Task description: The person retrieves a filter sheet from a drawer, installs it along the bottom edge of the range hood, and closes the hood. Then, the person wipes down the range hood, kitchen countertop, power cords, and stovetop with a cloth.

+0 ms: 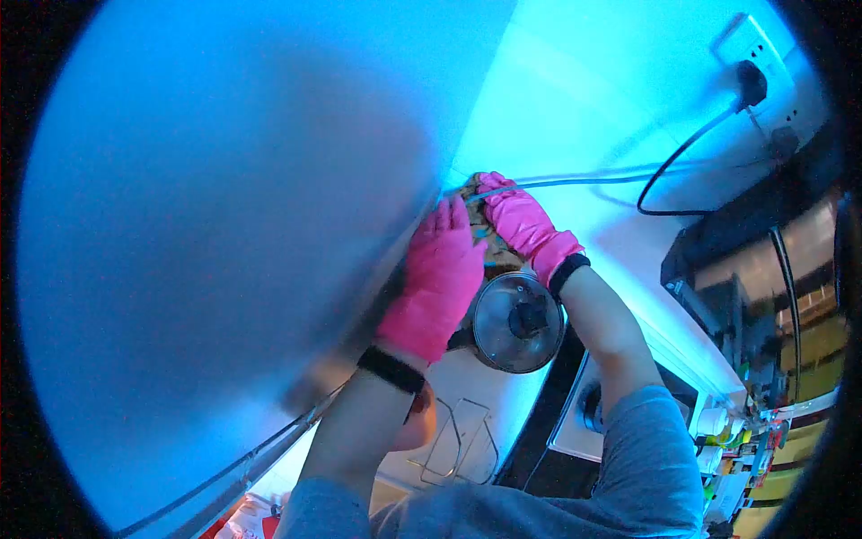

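My left hand [440, 274], in a pink glove, lies along the wall side with its fingers stretched out, touching a crumpled brown, dark-patterned thing [499, 256]. I cannot tell whether that thing is a cloth or a bag. On its far right side my right hand [519, 217], gloved in pink too, has its fingers curled over the upper edge. A grey cable [575, 181] passes by those fingertips. Just below both hands sits a pot with a glass lid [503, 346] and a black knob; its dark handle points toward my left wrist.
A smooth wall panel [224, 225] fills the left. Wire racks [458, 440] stand near my body. To the right are a hob [575, 422], a black appliance [745, 225] and bottles [712, 422]. A black plug [751, 83] sits in the wall socket.
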{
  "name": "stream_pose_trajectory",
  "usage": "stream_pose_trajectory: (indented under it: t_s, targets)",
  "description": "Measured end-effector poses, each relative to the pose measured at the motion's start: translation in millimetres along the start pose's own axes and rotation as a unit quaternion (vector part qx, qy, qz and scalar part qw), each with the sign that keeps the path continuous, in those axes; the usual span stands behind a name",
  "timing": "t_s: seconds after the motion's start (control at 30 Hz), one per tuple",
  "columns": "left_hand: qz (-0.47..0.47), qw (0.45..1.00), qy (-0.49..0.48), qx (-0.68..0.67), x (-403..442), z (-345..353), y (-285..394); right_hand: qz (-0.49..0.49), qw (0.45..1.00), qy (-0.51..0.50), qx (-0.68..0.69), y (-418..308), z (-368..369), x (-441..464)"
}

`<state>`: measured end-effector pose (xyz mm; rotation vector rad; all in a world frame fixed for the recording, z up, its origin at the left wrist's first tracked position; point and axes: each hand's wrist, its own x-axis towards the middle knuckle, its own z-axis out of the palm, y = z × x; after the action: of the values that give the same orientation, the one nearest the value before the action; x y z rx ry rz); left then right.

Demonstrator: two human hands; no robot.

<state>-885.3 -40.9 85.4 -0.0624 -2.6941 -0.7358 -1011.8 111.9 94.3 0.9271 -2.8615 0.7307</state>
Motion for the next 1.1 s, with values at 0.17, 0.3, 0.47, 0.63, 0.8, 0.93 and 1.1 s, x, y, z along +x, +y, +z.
stream_pose_trajectory:
  t_s: [0.17, 0.3, 0.47, 0.63, 0.8, 0.93, 1.1]
  targets:
    - [-0.067, 0.988, 0.085, -0.107, 41.9, 48.9, -10.9, -0.206, 0.923, 0.1, -0.308, 10.8, -16.5, 16.9]
    - [-0.139, 0.954, 0.035, -0.262, 86.0, 51.4, -4.8, -0.16, 0.903, 0.283, -0.281, -29.1, -76.0, 30.7]
    - [-0.135, 0.981, -0.006, -0.141, 106.4, 110.4, -8.3, -0.155, 0.833, 0.291, -0.443, -59.3, -87.3, 48.0]
    - [-0.197, 0.952, -0.189, -0.141, 104.4, 135.9, -22.8, -0.193, 0.935, 0.2, -0.219, -33.5, -42.6, 42.8]
    - [-0.189, 0.949, -0.232, -0.098, 53.4, 91.3, -42.1, -0.091, 0.863, -0.036, 0.495, 70.6, 88.6, 39.1]
    - [-0.172, 0.944, -0.27, -0.081, 52.6, 69.1, -30.4, -0.024, 0.999, -0.026, -0.003, -12.3, 8.2, 47.3]
    - [-0.19, 0.961, -0.161, -0.119, 54.4, 51.0, -21.2, -0.095, 0.9, 0.14, -0.402, -34.6, -25.0, 49.7]
